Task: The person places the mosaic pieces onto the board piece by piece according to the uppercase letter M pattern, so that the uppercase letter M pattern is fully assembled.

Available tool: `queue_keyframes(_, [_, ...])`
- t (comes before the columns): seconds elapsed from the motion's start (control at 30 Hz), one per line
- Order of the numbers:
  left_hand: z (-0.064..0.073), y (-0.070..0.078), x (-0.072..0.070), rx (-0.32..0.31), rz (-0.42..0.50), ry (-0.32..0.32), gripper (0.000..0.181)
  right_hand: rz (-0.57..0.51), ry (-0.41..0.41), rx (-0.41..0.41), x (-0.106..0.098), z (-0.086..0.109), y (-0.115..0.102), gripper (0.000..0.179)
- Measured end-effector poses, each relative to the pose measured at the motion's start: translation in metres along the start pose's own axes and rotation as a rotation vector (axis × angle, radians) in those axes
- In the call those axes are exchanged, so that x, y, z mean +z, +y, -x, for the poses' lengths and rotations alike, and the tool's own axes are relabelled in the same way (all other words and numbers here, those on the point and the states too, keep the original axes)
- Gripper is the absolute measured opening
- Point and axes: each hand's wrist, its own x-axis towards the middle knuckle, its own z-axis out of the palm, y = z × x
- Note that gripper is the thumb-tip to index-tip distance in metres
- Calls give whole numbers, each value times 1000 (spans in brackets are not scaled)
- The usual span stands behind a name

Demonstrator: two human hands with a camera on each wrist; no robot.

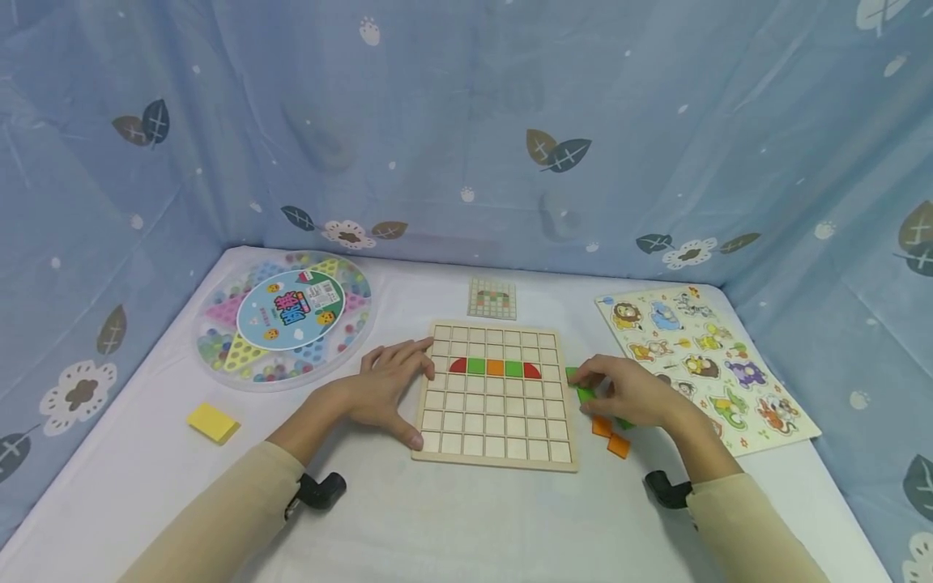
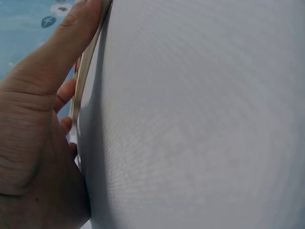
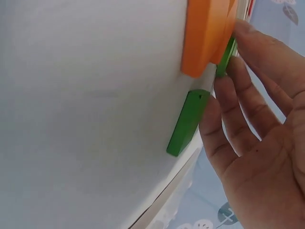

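On a white worktop (image 1: 452, 526), a square wooden board (image 1: 496, 405) lies flat before me, divided into a grid. One row across its upper part holds five coloured pieces: a red quarter-round (image 1: 457, 366), a green square (image 1: 476, 367), an orange square (image 1: 495, 368), another green square, another red quarter-round, with one cell bare at each end. My left hand (image 1: 382, 389) has its fingers spread apart along the board's left edge, thumb at the near corner. My right hand (image 1: 634, 393) is just beyond the right edge, thumb and fingers bent around loose green tiles (image 1: 585, 395); I cannot tell whether they have clamped on one. Two loose orange tiles (image 1: 618, 445) lie nearer me, and behind the board lies a small card (image 1: 492, 299) showing a coloured pattern on a grid. I judge the step to be picking up a tile. To do it well, I would brace the board lightly with the left hand, take a single green tile by opposite edges so its neighbours stay put, check the card, then lower it level into its cell, since a tilted tile could catch on the dividers or nudge the row.
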Motion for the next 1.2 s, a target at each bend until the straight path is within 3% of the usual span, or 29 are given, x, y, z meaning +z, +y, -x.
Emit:
queue_keyframes(0.13, [1, 0, 0, -8, 4, 4, 94, -6, -3, -19, -2, 2, 1, 32])
queue_keyframes(0.37, [0, 0, 2, 4, 4, 23, 94, 34, -29, 32, -7, 5, 3, 30])
queue_keyframes(0.53, [-1, -1, 3, -3, -9, 21, 95, 12, -34, 10, -9, 7, 4, 30])
queue_keyframes(0.9, [-2, -1, 2, -3, 2, 9, 94, -139, 22, -155, -1, 2, -5, 30])
queue_keyframes(1.2, [-2, -2, 2, -15, -13, -6, 95, -178, 25, -180, 6, -10, -17, 34])
